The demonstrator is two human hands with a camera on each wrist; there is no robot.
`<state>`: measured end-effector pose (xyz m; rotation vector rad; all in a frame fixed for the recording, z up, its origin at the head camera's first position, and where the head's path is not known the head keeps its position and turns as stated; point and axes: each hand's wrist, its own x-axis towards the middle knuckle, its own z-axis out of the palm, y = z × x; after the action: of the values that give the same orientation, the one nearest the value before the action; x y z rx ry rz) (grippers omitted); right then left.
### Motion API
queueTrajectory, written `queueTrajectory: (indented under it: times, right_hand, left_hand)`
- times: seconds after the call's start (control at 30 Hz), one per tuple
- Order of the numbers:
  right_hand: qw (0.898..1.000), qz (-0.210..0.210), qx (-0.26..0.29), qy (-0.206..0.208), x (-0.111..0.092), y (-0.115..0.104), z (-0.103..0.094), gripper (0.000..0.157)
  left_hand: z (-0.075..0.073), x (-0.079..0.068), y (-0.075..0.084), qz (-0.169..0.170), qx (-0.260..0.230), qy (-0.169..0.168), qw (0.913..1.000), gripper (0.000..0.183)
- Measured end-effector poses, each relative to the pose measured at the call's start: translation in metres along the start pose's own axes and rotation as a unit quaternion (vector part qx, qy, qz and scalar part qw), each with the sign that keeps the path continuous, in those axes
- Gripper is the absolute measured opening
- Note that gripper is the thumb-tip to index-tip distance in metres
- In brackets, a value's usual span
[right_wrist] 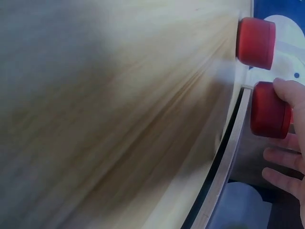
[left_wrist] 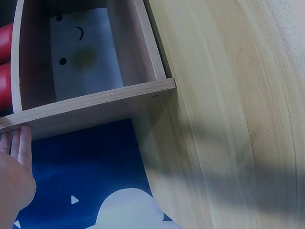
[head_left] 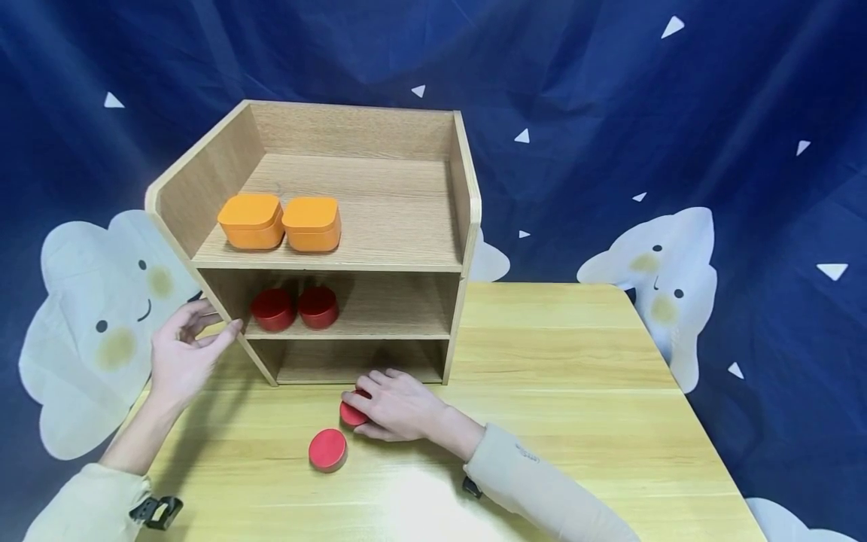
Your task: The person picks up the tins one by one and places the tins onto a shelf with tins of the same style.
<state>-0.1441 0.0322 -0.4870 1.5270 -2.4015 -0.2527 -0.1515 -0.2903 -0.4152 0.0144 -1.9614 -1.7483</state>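
— What are the fingers doing right now?

— The right hand (head_left: 400,406) is curling its fingers (right_wrist: 286,93) around a red round tin (head_left: 351,413) on the wooden table (head_left: 576,376), just in front of the bottom opening of the wooden shelf unit (head_left: 467,218). The left hand (head_left: 181,354) is lying relaxed, grasping nothing, fingertips (left_wrist: 21,143) touching the unit's left side panel.

— How far along is the sorting looking?

— I'd judge roughly halfway for the red ones. Two red tins (head_left: 294,307) are sitting side by side on the middle shelf, and two orange square tins (head_left: 281,221) are sitting together on the top one.

— What is remaining?

— The tin being gripped, plus a second loose red tin (head_left: 328,449) lying just beside it on the table, nearer the person.
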Motion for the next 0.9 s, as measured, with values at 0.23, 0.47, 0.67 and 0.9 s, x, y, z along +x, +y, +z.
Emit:
queueTrajectory:
  times: [0.23,0.47,0.67,0.9]
  right_hand:
    - [1.0,0.012,-0.003,0.016,-0.004,0.001,-0.007,0.055]
    - [0.998,0.02,-0.007,0.052,-0.007,0.002,-0.017,0.052]
    - [0.996,0.025,0.001,0.09,-0.01,0.003,-0.024,0.051]
    - [0.995,0.034,-0.007,0.098,-0.013,0.004,-0.03,0.052]
  left_hand:
    - [0.0,0.0,0.001,-0.005,0.006,0.001,1.0,0.042]
    - [0.0,-0.001,0.001,-0.006,-0.001,0.005,1.0,0.041]
    - [0.0,-0.001,0.0,-0.005,-0.011,0.006,0.9999,0.041]
    - [0.001,-0.001,0.0,0.0,-0.016,0.002,0.9999,0.042]
